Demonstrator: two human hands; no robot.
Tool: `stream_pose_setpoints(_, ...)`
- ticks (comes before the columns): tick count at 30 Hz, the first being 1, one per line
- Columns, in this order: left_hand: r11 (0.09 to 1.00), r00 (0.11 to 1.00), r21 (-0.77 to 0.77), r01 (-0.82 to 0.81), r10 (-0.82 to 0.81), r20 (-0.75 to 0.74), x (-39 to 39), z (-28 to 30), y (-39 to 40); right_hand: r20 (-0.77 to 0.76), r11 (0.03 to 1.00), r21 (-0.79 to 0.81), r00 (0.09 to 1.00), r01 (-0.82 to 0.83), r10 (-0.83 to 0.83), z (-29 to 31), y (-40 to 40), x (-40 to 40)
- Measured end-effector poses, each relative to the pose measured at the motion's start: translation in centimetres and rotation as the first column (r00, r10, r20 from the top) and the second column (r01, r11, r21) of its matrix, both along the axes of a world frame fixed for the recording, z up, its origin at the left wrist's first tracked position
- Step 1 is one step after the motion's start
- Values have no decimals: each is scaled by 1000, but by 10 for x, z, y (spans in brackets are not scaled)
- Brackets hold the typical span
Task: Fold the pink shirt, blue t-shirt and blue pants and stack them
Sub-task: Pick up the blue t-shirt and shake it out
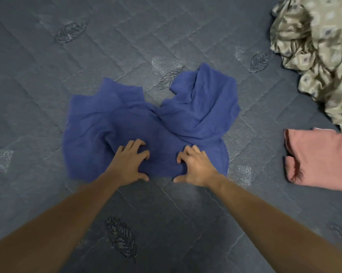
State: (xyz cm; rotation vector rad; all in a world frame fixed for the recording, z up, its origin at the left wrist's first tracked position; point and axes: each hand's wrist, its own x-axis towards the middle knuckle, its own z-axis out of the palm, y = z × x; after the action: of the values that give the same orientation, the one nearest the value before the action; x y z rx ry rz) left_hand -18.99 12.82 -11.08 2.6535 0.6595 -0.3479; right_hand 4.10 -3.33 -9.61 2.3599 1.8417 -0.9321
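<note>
A blue garment [197, 107] lies rumpled in the middle of the grey quilted bed cover [48, 85]; I cannot tell whether it is the t-shirt or the pants. My left hand [129, 164] rests on its near edge with fingers curled into the cloth. My right hand [195, 166] lies beside it on the same edge, fingers bent and gathering the fabric, thumb spread toward me. A folded pink shirt [317, 158] sits at the right edge, apart from both hands.
A crumpled beige patterned cloth [319, 50] is heaped at the upper right, just beyond the pink shirt. The quilted cover with stitched leaf motifs spreads to the left and toward me.
</note>
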Motion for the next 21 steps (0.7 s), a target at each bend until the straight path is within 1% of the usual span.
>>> stream_pose_setpoints(1,1000,999,22,-14,13,47,-2,-3,-1,44,999,-15,998,-53,53,-4,-5,-2)
stream_pose_setpoints(2,999,995,36,-34,31,94,-2,-4,-1,51,999,17,998,-40,39,-8,-9,-3)
stream_pose_setpoints(4,996,980,21,-85,80,180,0,-1,2,-41,986,115,993,117,-113,-7,-14,-2)
stream_pose_setpoints(6,981,951,-76,-178,191,242,6,9,8,-192,932,165,937,323,-291,2,-12,2)
stream_pose_setpoints(8,932,895,-236,-273,337,293,15,25,19,-275,874,175,875,453,-398,22,-6,7)
stream_pose_setpoints(9,910,868,-292,-294,382,316,21,34,24,-284,855,191,861,483,-423,34,-2,11)
stream_pose_setpoints(12,900,828,-330,-284,404,390,44,70,38,-316,805,281,843,522,-436,72,18,28)
stream_pose_setpoints(14,889,798,-346,-301,434,419,59,97,48,-353,790,329,843,518,-405,99,31,39)
stream_pose_setpoints(15,886,785,-340,-316,445,431,65,112,52,-359,803,337,855,492,-374,115,34,45)
stream_pose_setpoints(16,886,774,-326,-331,452,443,71,128,56,-348,826,340,876,449,-333,131,37,50)
stream_pose_setpoints(18,886,758,-297,-355,459,464,81,157,64,-279,875,359,932,324,-231,163,40,62)
stream_pose_setpoints(19,885,754,-289,-364,462,467,85,170,67,-256,883,381,949,275,-185,173,42,69)
stream_pose_setpoints(21,889,752,-285,-358,456,477,89,193,69,-241,862,443,959,244,-148,189,42,81)
